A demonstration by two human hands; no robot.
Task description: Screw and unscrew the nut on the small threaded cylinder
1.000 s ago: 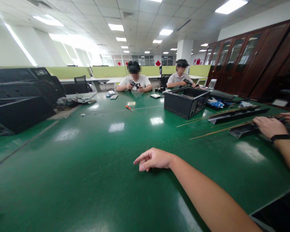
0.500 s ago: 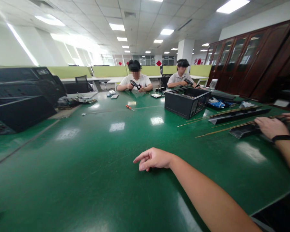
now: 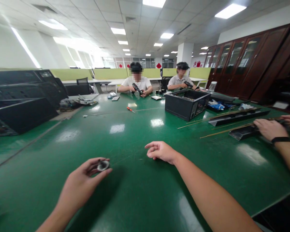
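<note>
At the lower left my left hand [image 3: 81,182] grips a small round part [image 3: 103,165], dark in the middle with a pale grey rim, between its thumb and fingers above the green table [image 3: 132,193]. I cannot make out exactly what the part is. My right hand [image 3: 163,151] is right of the middle, low over the tabletop, its fingers loosely bent and somewhat apart. No object shows in it. Farther up the table lies a red-handled screwdriver [image 3: 130,109], apart from both hands.
A black computer case [image 3: 181,104] stands at the back right. Beside it lie thin brass-coloured rods [image 3: 226,131] and dark metal channels [image 3: 239,117], near a co-worker's hands [image 3: 270,129]. More dark cases [image 3: 26,112] stand at the left. Two people [image 3: 136,82] sit opposite, holding power drills.
My left hand has come into view from the lower left with the small round part in it. My right hand has shifted slightly right and away from me.
</note>
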